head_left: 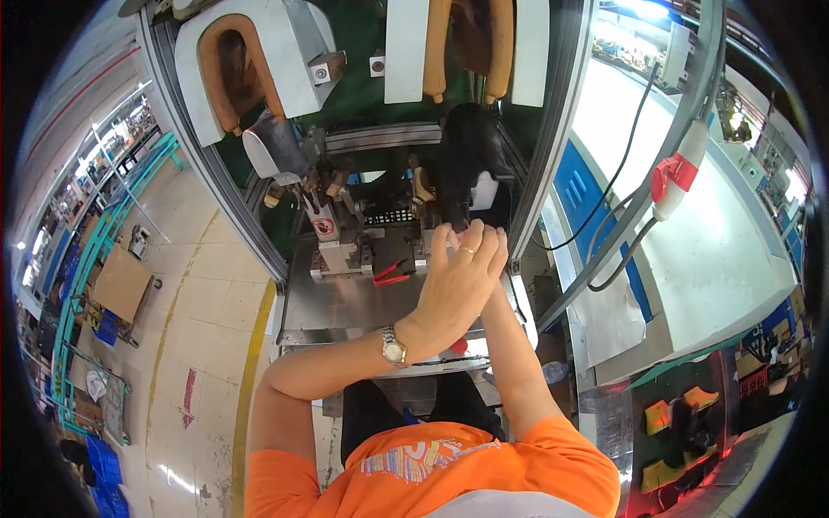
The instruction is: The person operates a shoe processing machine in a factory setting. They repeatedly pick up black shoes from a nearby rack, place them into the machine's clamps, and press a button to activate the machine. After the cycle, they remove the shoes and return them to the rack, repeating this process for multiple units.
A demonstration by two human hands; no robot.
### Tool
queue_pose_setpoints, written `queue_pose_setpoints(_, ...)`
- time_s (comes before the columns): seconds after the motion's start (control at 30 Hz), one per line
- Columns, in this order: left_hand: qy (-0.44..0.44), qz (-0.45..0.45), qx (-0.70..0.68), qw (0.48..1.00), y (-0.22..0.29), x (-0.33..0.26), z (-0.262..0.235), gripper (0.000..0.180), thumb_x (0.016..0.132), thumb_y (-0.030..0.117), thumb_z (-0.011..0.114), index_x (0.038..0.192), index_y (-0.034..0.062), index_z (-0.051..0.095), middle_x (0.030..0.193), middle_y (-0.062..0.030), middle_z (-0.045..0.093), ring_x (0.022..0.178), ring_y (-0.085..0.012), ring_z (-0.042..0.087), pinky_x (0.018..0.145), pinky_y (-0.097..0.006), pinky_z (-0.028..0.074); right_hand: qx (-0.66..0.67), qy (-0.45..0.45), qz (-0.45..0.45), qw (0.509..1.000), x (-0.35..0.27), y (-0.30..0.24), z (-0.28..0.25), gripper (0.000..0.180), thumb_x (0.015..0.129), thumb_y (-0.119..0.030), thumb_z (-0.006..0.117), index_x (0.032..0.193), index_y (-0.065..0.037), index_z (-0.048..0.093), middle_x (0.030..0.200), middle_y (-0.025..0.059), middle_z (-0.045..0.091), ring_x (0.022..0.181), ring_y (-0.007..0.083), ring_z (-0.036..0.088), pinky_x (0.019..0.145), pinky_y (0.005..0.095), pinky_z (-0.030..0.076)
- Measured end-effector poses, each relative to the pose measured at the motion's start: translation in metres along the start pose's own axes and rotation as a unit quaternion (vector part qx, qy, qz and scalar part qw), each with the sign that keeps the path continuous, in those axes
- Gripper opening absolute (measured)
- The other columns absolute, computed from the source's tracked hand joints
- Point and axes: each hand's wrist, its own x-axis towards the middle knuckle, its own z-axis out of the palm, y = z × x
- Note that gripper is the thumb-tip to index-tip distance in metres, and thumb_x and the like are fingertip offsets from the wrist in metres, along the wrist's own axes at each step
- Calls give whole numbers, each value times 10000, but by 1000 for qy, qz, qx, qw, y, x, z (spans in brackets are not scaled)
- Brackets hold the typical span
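My left hand (462, 276), with a metal-band watch on its wrist, reaches across to the right station of a machine. Its fingers are bent and closed at the lower end of a black piece that looks like a shoe upper (466, 147). A white patch (484, 191) shows on or beside that piece. From the right comes my right forearm (516, 367); the right hand is mostly hidden behind the left, at the same spot. Red-handled pliers (391, 274) lie on the metal table (332, 306), left of my hands.
Above are orange-brown U-shaped pads (207, 65) on white blocks. A pale clamp (326, 229) stands at the left station. A metal frame post (553, 147) rises at right, near a hanging red-and-white plug (678, 177). Yellow pieces (658, 417) lie in a red-lit unit, lower right.
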Motion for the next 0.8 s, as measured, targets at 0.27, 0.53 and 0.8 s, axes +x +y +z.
queue_pose_setpoints(0.27,9,-56,-74,996,1,-13,18,472,696,86,571,1161,103,485,1143,-47,461,1126,-173,381,888,-526,268,-107,19,-50,993,7,-1,-10,280,880,-221,442,1103,-54,477,1043,112,548,950,232,551,826,376,464)
queue_pose_setpoints(0.53,11,-78,-87,993,-5,-16,23,485,688,62,587,1159,136,497,1131,-44,471,1116,-176,387,859,-516,289,-153,36,-51,986,14,-5,-14,280,866,-199,472,1105,-52,480,1022,109,558,932,225,559,810,372,467)
queue_pose_setpoints(0.8,-1,-84,-90,992,-1,-14,19,461,705,87,572,1158,131,497,1126,-59,466,1113,-187,383,855,-511,292,-207,54,-53,975,9,-9,-13,285,852,-177,503,1107,-50,484,1001,105,569,914,219,567,795,368,470)
